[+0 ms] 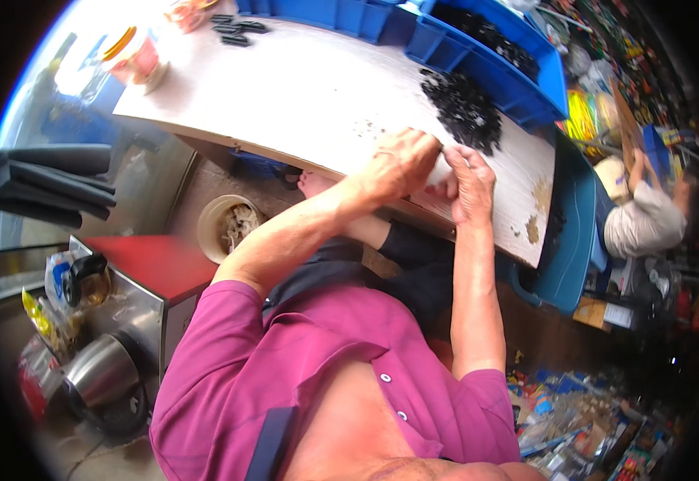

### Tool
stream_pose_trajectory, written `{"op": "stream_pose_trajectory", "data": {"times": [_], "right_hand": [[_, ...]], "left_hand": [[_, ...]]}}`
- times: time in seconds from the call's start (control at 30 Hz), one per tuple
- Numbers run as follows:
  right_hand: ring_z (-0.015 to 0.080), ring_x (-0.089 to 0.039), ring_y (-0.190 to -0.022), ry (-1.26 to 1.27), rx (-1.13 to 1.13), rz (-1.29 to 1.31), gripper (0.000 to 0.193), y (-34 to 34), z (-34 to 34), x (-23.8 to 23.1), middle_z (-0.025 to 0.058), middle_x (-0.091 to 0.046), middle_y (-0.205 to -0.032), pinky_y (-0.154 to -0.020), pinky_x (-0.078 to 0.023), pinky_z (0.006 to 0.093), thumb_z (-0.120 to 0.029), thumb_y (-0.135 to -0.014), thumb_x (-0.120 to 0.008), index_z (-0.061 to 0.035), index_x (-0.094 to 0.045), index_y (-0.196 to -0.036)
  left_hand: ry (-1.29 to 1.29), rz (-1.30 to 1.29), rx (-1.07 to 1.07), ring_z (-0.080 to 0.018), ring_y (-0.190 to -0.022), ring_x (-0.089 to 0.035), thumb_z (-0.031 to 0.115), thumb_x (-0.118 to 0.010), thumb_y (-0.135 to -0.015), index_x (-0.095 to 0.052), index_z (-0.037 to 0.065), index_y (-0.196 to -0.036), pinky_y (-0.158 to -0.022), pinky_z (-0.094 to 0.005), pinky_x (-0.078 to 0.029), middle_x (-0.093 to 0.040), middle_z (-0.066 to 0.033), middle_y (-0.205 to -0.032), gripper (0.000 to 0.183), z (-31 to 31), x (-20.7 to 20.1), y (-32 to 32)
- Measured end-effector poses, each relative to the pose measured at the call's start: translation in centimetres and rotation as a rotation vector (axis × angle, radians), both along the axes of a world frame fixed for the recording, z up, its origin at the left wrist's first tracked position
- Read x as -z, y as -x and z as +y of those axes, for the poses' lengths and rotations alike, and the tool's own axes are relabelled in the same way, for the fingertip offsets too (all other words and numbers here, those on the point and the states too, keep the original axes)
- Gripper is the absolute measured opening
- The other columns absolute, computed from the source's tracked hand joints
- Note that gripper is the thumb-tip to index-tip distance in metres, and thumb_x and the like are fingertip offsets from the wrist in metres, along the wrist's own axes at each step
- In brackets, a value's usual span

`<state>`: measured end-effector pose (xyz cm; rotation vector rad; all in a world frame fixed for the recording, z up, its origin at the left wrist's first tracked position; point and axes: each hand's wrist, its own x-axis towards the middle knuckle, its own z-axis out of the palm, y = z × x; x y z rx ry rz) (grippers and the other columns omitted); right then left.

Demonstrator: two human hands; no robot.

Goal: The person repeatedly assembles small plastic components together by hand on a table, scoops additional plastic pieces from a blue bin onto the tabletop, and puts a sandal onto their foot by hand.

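Observation:
My left hand (404, 164) and my right hand (471, 183) meet over the near edge of a pale table (309, 84). The fingers of both are closed, with their tips pinched together around something small and dark that I cannot make out. Just beyond my right hand lies a loose pile of small shiny black parts (463, 111). A few tiny pale bits (368, 128) are scattered on the tabletop close to my left hand.
Behind the pile stands a blue bin (454, 66) holding more black parts; another blue bin (325, 18) sits left of it. A teal tub (578, 228) flanks the table's right end. A bucket (208, 232) is on the floor at left. Another person (646, 220) is at far right.

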<state>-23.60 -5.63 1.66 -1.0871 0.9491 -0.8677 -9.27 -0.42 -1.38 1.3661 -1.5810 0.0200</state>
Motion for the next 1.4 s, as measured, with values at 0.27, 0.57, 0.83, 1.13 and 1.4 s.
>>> {"op": "stream_pose_trajectory", "data": {"times": [0.27, 0.57, 0.83, 1.13, 1.4], "right_hand": [[0.0108, -0.046, -0.038, 0.062, 0.002, -0.004, 0.018, -0.1, 0.4, 0.9, -0.0008, -0.044, -0.045, -0.042, -0.052, 0.0322, -0.018, -0.087, -0.07, -0.0035, -0.06, -0.092], [0.0112, -0.051, -0.04, 0.051, 0.018, -0.069, 0.015, -0.4, 0.2, 1.0, -0.0009, -0.044, -0.045, -0.042, -0.054, 0.0348, -0.018, -0.09, -0.065, -0.0043, -0.059, -0.09], [0.0109, -0.049, -0.039, 0.062, 0.04, -0.031, 0.015, -0.5, 0.3, 0.7, -0.0011, -0.042, -0.045, -0.041, -0.053, 0.034, -0.018, -0.088, -0.067, -0.0053, -0.058, -0.089], [0.0107, -0.05, -0.039, 0.069, 0.027, -0.037, 0.018, -0.5, 0.3, 1.0, -0.0011, -0.043, -0.045, -0.042, -0.053, 0.0327, -0.018, -0.088, -0.067, -0.0039, -0.058, -0.092], [0.0111, -0.05, -0.04, 0.074, 0.031, -0.029, 0.019, -0.4, 0.2, 1.1, -0.0008, -0.043, -0.046, -0.042, -0.053, 0.0323, -0.019, -0.088, -0.068, -0.0034, -0.058, -0.092]], "left_hand": [[-0.013, 0.08, -0.002, -0.0324, -0.1, -0.059, 0.008, -0.07, -0.076, -0.062, 0.006, -0.107, -0.087, -0.04, -0.048, -0.063, -0.0142, -0.102, 0.032, 1.5, -0.4, -3.6], [-0.141, -0.417, -0.941, -0.0319, -0.106, -0.057, 0.022, -0.058, -0.087, -0.068, 0.008, -0.096, -0.089, -0.042, -0.049, -0.065, -0.0102, -0.105, 0.019, 0.7, 1.7, -32.4], [-0.099, -0.427, -0.781, -0.0273, -0.097, -0.061, 0.024, -0.065, -0.084, -0.07, 0.014, -0.091, -0.083, -0.0394, -0.05, -0.067, -0.0072, -0.101, 0.014, 2.0, 1.2, -31.0], [-0.363, -0.07, -0.718, -0.0307, -0.096, -0.063, 0.032, -0.065, -0.086, -0.074, 0.011, -0.096, -0.088, -0.0391, -0.048, -0.066, -0.0114, -0.102, 0.025, 2.3, 0.4, -30.9], [-0.399, -0.121, -0.654, -0.0286, -0.096, -0.064, 0.031, -0.066, -0.086, -0.069, 0.009, -0.107, -0.088, -0.0377, -0.049, -0.066, -0.0113, -0.108, 0.03, 5.2, 0.6, -26.6]]}}
